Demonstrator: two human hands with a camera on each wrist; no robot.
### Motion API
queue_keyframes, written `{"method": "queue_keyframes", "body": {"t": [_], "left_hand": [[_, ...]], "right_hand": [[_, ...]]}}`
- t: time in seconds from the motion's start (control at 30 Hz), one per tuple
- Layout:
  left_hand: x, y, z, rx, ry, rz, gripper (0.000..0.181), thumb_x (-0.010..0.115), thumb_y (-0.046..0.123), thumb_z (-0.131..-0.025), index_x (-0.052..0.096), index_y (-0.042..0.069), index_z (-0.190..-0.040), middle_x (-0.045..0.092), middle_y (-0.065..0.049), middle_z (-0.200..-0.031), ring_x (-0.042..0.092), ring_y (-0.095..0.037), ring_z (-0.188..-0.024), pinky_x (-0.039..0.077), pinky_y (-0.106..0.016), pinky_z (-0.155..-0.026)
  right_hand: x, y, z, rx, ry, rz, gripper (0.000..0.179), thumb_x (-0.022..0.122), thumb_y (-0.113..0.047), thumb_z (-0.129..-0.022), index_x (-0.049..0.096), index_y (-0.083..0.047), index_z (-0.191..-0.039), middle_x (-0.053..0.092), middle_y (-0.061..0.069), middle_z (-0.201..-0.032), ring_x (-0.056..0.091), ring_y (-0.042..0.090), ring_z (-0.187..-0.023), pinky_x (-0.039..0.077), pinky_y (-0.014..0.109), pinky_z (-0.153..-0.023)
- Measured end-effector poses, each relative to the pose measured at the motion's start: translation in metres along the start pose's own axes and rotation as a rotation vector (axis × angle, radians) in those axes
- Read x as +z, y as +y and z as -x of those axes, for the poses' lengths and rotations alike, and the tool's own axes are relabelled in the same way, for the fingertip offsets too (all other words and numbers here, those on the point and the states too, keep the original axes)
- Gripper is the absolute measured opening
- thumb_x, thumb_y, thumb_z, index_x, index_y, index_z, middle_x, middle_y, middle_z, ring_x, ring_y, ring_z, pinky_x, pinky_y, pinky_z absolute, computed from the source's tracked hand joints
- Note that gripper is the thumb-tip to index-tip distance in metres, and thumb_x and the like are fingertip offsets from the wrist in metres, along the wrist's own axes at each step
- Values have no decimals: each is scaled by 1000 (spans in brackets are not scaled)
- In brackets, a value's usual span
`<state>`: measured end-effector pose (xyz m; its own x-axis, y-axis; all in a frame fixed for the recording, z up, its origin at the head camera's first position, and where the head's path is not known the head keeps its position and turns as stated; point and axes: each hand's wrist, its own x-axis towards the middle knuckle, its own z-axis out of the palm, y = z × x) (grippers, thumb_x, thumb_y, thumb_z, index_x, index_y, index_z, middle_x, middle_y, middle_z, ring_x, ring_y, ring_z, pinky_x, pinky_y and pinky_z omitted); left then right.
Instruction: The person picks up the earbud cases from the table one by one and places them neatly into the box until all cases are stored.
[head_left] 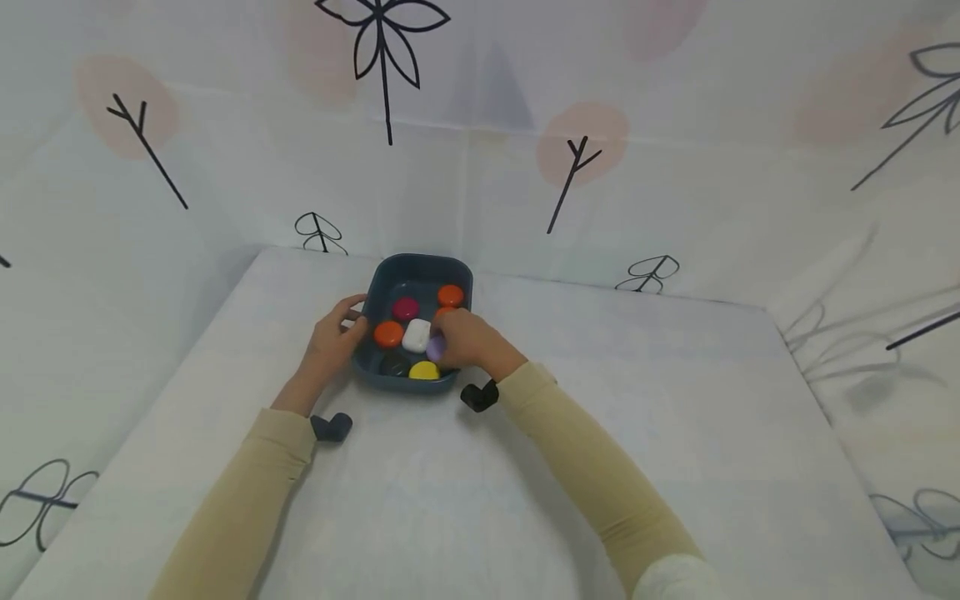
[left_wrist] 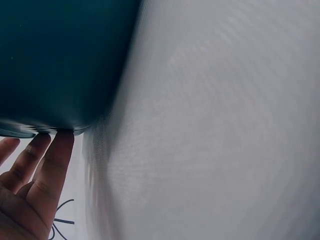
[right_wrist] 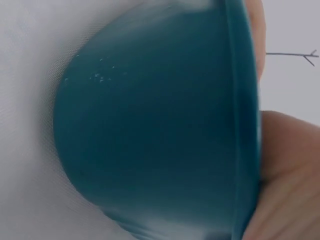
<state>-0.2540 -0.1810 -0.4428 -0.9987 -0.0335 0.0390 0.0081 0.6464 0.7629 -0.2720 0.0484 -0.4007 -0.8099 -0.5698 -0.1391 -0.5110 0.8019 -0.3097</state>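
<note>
Both of our hands are at one tray, so left hand (head_left: 327,340) first: we've got it left of the middle in the head view, fingers loosely spread and only slightly bent, touching the outside of a dark teal tray (head_left: 420,275) with rounded corners and a smooth, plastic-looking finish. Left wrist view backs us up, with fingertips resting against the wall near the rim, so we'd call it touching rather than gripping.

Right hand (head_left: 476,342) is over the tray's right rim, fingers bent down inside, right up against a lavender rounded piece (head_left: 435,348). Honestly we can't tell whether it's pinching that one, because the fingertips are partly hidden. Right wrist view mostly gives us the tray's outer wall, with the hand along the right edge.

Tray itself sits just left of centre in the head view, on a white tabletop (head_left: 405,500). Inside, going from its upper right, we count a shiny orange-red round piece (head_left: 450,295), another orange one mostly behind the hand, a crimson round piece (head_left: 406,309), an orange round piece (head_left: 388,334) by the left wall, a white squarish piece (head_left: 416,337) beside the lavender one, then a black round piece (head_left: 394,363) and a yellow round piece (head_left: 424,371) along the bottom.

We're wearing beige sleeves (head_left: 592,467), and a white sheet (head_left: 450,192) with black line-drawn plants fills the top of the frame.
</note>
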Motion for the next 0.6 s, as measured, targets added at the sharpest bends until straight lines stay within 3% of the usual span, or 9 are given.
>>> {"method": "queue_keyframes", "body": {"t": [0.37, 0.6], "left_hand": [[0, 0, -1, 14, 0, -7, 44, 40, 36, -87, 34, 33, -131, 53, -8, -113, 52, -23, -83, 42, -32, -68], [0, -1, -3, 0, -2, -6, 43, 41, 37, -87, 34, 35, -130, 52, -5, -113, 52, -21, -84, 43, -33, -69]], "right_hand": [[-3, 6, 5, -85, 72, -111, 36, 69, -26, -67, 61, -12, -99, 60, -4, -91, 52, 11, -79, 45, 23, -72], [-10, 8, 14, -81, 103, -240, 36, 67, -24, -68, 61, -13, -102, 60, -5, -94, 53, 8, -80, 45, 21, -70]]}}
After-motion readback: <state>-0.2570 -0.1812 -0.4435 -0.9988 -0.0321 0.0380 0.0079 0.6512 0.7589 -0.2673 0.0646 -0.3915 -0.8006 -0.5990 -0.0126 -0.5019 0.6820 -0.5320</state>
